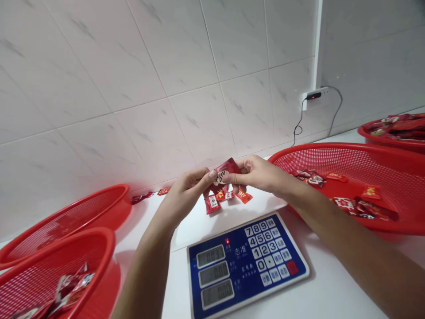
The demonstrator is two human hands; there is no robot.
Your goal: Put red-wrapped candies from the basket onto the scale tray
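Observation:
Between both hands is a dark red snack packet (227, 170) with a pale printed label, raised above the white pan (189, 226) of a digital scale. My left hand (196, 180) pinches its left side with the thumb in front. My right hand (251, 173) grips the right side, thumb across the face. Below them several small red and orange packets lie on the pan, among them a red one (211, 204) and an orange one (245, 196). The scale's blue keypad and display panel (245, 266) faces me, with a small red light lit.
Red mesh baskets stand around: a large one (332, 148) at right with several packets, a fuller one (381, 138) behind it, and two at left, the far one (122, 192) and the near one (111, 248). Loose packets (142, 197) lie by the tiled wall. A cable (301, 119) hangs from a socket.

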